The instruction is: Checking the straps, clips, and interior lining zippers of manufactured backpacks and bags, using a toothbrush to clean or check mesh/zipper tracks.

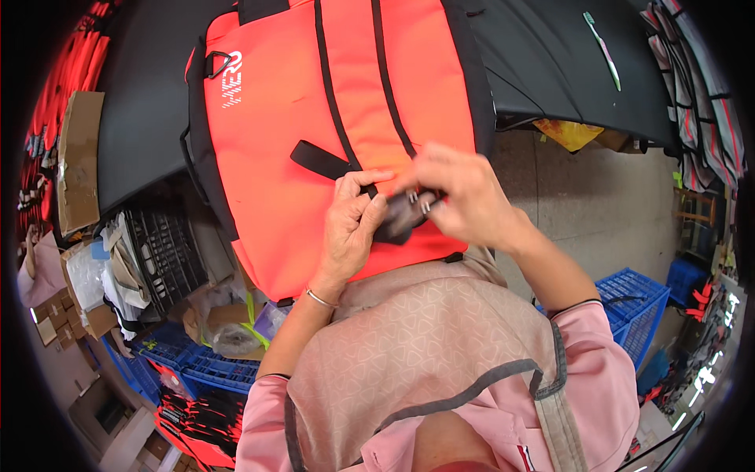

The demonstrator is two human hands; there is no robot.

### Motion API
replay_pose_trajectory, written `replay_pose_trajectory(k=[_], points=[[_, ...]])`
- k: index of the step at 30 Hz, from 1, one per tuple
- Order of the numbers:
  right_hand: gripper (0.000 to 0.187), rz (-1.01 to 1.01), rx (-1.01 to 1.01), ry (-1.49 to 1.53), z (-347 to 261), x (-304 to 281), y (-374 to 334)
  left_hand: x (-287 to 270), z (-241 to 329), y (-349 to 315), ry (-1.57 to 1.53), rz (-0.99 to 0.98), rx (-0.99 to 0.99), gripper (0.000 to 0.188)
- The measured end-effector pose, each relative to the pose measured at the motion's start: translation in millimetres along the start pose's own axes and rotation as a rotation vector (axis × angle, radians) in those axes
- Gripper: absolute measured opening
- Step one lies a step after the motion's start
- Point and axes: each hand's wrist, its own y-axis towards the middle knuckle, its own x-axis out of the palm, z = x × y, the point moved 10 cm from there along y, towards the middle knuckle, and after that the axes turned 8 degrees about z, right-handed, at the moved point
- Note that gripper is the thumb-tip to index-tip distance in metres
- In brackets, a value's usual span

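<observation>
A bright orange-red backpack [275, 173] with black sides and black-edged shoulder straps lies in front of me, its near end against my apron. Above that near end, my left hand [350, 224] pinches a small dark piece [399, 220] between thumb and fingers. Shiny metal bits show on this piece; blur hides its exact kind. On its other side, my right hand [464, 193] is curled in against it, fingers smeared by motion. A loose black webbing strap [318, 159] sticks out to the left beside my left fingers.
The backpack rests partly on a black-covered table [543, 55]. A toothbrush [602, 51] lies at the far right. Grey bags [700, 94] are stacked beyond it. Blue crates [629, 303] stand low at both sides. At left are a cardboard piece [80, 157] and a black crate [165, 248].
</observation>
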Motion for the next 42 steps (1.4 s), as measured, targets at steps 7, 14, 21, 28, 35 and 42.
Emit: replay_pose_trajectory(k=[7,14,21,28,35,42], points=[[0.016,-0.182,0.478,0.369,66,40,5,9,-4,-1,-0.066,-0.143,-0.015,0.023],[0.013,-0.063,0.739,0.579,60,19,-4,-7,-24,-1,-0.176,0.074,-0.189,0.025],[0.018,0.042,0.046,0.128,9,-5,-22,-4,-27,4,-0.339,0.110,-0.291,0.038],[0.017,-0.218,-0.310,-0.266,-20,19,-13,-2,-29,4,-0.343,0.105,-0.411,0.036],[0.010,-0.239,-0.390,-0.329,-16,44,-19,-5,-48,2,-0.405,0.093,-0.476,0.031],[0.019,-0.040,0.236,0.187,25,14,-42,-6,-37,8,-0.282,0.096,-0.289,0.034]])
